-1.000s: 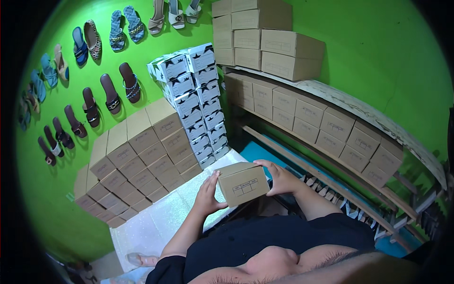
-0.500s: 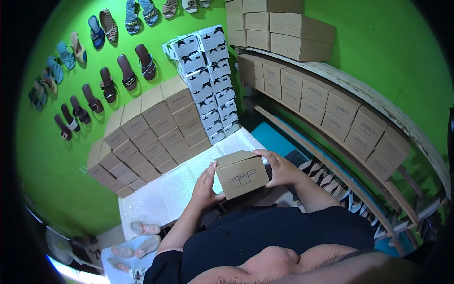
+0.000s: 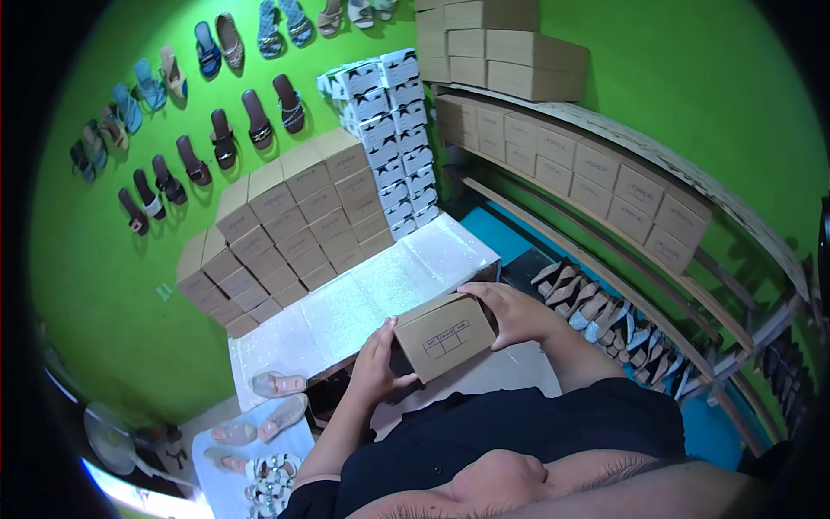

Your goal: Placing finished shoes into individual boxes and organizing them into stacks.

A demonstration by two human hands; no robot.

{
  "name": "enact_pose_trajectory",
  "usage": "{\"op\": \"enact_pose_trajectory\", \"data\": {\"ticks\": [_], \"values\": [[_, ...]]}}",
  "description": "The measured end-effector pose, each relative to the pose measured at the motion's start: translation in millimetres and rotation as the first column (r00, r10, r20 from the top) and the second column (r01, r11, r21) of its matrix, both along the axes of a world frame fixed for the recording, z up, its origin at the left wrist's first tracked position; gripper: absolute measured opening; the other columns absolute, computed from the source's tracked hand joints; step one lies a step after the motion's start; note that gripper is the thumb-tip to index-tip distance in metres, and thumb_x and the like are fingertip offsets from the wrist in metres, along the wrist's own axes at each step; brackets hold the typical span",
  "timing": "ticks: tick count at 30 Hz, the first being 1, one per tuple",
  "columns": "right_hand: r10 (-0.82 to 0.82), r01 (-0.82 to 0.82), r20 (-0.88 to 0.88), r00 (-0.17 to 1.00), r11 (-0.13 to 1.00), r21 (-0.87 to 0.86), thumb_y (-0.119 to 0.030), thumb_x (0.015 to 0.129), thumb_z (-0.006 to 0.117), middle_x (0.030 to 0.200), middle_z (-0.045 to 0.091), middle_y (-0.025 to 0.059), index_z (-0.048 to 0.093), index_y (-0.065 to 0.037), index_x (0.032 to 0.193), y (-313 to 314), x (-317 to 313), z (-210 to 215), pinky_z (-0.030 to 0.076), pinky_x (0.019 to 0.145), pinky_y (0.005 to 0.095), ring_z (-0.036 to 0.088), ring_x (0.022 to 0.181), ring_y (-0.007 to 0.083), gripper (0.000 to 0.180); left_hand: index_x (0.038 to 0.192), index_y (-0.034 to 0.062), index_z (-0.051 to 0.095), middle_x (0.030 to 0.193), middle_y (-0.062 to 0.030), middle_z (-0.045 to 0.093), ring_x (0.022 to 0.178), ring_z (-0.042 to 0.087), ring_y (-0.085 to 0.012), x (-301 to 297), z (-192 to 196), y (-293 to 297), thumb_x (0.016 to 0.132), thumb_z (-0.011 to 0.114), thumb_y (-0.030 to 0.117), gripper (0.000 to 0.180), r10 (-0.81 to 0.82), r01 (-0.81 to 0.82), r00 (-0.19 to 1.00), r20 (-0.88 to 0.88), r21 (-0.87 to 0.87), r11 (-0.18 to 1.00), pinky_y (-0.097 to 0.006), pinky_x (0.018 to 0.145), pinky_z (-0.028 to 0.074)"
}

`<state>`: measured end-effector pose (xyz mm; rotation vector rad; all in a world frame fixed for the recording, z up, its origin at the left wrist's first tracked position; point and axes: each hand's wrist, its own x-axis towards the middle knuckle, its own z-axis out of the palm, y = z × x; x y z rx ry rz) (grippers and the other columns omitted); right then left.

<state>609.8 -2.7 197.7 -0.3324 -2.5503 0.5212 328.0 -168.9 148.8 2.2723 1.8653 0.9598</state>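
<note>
A brown cardboard shoebox [image 3: 447, 350] with a small printed grid on its near end is held up in front of my chest. My left hand [image 3: 378, 363] grips its left side, thumb at the lower corner and fingers along the upper edge. On the opposite side my right hand [image 3: 501, 313] is wrapped round the box, fingers over the top. Its lid appears closed. Beyond the box stretches a table with a glittery white cover [image 3: 346, 316], and the box hangs over the near side of it.
Stacked brown shoeboxes [image 3: 285, 225] and a column of white star-patterned boxes [image 3: 398, 147] stand at the table's back. A wall shelf [image 3: 622, 130] with more boxes runs along the right, above a rack of shoes [image 3: 605, 320]. Sandals [image 3: 278, 385] lie at the lower left.
The view has turned slightly, so the surroundings have shifted. The shoebox has been lowered a little and tilted, showing its printed end more squarely. Both hands keep their hold.
</note>
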Motion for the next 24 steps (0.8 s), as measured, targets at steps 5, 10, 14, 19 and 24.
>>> {"op": "enact_pose_trajectory", "data": {"ticks": [5,10,14,19,24], "values": [[-0.121,0.121,0.015,0.992,0.992,0.047,-0.017,0.048,0.089,0.133,0.054,0.0176,0.042,-0.008,0.14,-33.7,74.3,43.6,0.041,0.108,0.0433,0.052,0.125,0.0374,0.103,0.151,0.0066,0.031,0.152,-0.0257,0.035,0.133,0.043,-0.0458,30.6,6.7,-4.1,0.062,0.091,0.023,0.108,-0.221,0.237,0.965,-0.139,0.116,0.965,-0.051,0.107,0.041],[-0.548,0.553,-0.077,0.833,0.819,0.156,-0.013,0.044,0.088,0.131,0.056,0.0161,0.046,-0.011,0.138,-77.5,176.5,73.8,0.044,0.105,0.0419,0.053,0.123,0.0359,0.103,0.15,0.0124,0.036,0.155,-0.0256,0.031,0.132,0.045,-0.0465,69.8,9.6,9.4,0.064,0.091,0.02,0.103,-0.305,0.324,0.934,-0.188,0.078,0.943,-0.05,0.105,0.043],[-0.715,0.716,-0.065,0.696,0.685,0.138,-0.015,0.044,0.085,0.128,0.056,0.0168,0.047,-0.011,0.137,-107.4,261.6,107.2,0.043,0.105,0.0427,0.053,0.123,0.0374,0.101,0.151,0.0161,0.036,0.155,-0.0241,0.031,0.131,0.045,-0.0461,107.9,19.2,33.1,0.065,0.091,0.019,0.101,-0.383,0.408,0.901,-0.204,0.093,0.908,-0.049,0.105,0.044],[-0.856,0.84,-0.042,0.516,0.496,0.218,-0.017,0.043,0.082,0.128,0.056,0.0174,0.048,-0.008,0.134,-142.4,349.5,135.0,0.041,0.106,0.0437,0.051,0.124,0.0396,0.098,0.149,0.0174,0.038,0.156,-0.0224,0.031,0.135,0.043,-0.044,171.7,29.8,70.1,0.066,0.089,0.015,0.097,-0.409,0.428,0.901,-0.144,0.139,0.893,-0.048,0.108,0.043],[-0.925,0.872,-0.132,0.358,0.28,0.403,-0.017,0.043,0.081,0.13,0.055,0.019,0.047,-0.006,0.135,-166.8,406.6,135.9,0.039,0.109,0.0461,0.048,0.126,0.041,0.099,0.144,0.017,0.048,0.156,-0.0219,0.032,0.132,0.045,-0.0439,246.5,28.5,106.1,0.069,0.087,0.022,0.085,-0.469,0.483,0.873,-0.138,0.098,0.87,-0.048,0.107,0.041]]}}
